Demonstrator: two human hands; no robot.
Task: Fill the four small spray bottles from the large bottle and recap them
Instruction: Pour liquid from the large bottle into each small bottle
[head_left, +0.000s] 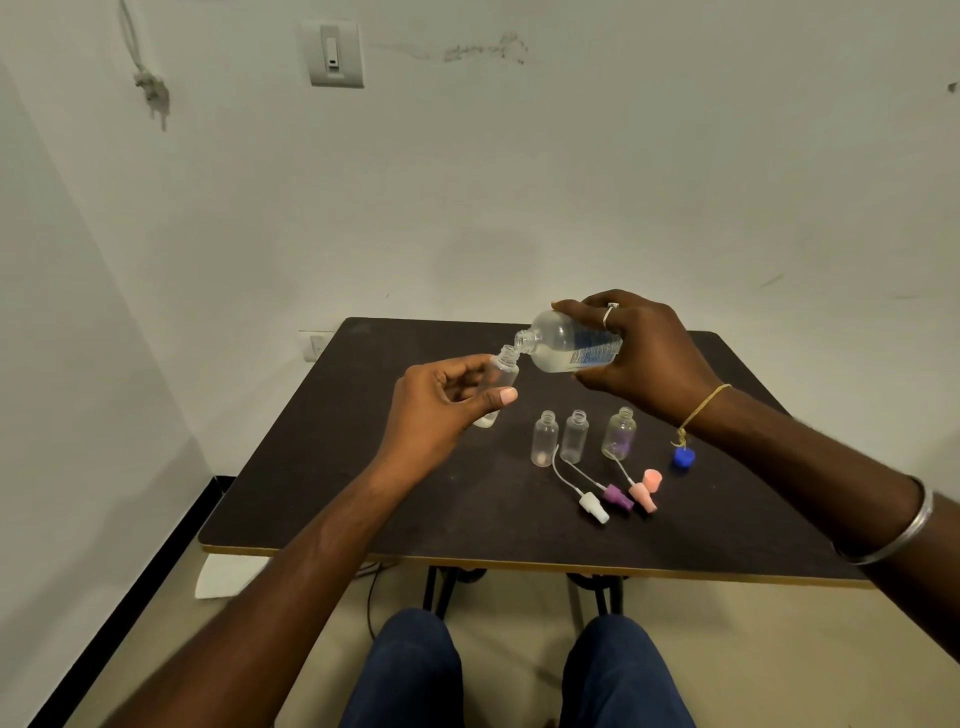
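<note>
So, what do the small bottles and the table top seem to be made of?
Small bottles: likely clear plastic, slightly frosted; the dark surface behind shows through them. Table top: probably laminated board, dark matte brown, with a yellowish edge strip.

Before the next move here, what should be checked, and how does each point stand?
1. The left hand grips the small bottle: ok.
2. The right hand grips the tilted large bottle: ok.
3. The two mouths are close together: ok.
4. Liquid is flowing: cannot tell.
5. The three other small bottles stand upright, uncapped: ok.
6. The spray caps lie on the table: ok.
</note>
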